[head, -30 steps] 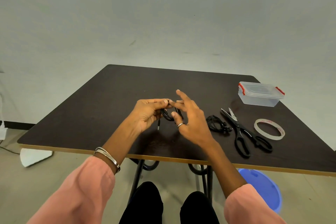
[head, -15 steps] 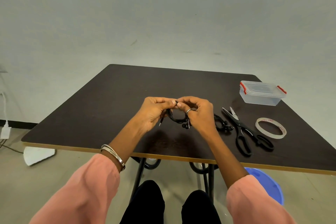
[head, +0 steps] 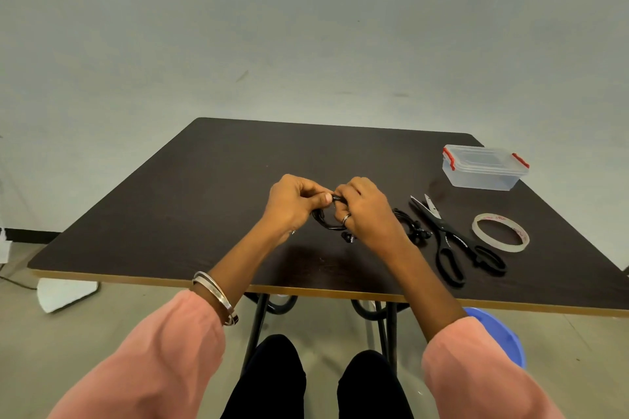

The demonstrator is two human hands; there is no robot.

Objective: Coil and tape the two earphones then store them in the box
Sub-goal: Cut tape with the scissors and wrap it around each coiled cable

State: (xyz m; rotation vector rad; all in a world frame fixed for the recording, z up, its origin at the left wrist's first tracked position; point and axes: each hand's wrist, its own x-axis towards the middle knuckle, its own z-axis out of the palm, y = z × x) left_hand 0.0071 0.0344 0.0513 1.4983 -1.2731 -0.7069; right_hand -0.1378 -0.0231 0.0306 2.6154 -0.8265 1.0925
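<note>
Left hand (head: 292, 202) and right hand (head: 366, 211) meet over the dark table (head: 190, 187), both pinching one coiled black earphone (head: 327, 222)

Its loop hangs between the closed fingers, earbuds dangling under the right hand; a second earphone (head: 413, 228) lies bundled on the table just right of that hand, beside black scissors (head: 452, 245), with a clear tape roll (head: 500, 232) further right and the lidded, red-clipped plastic box (head: 483, 172) behind, near the far right edge
</note>
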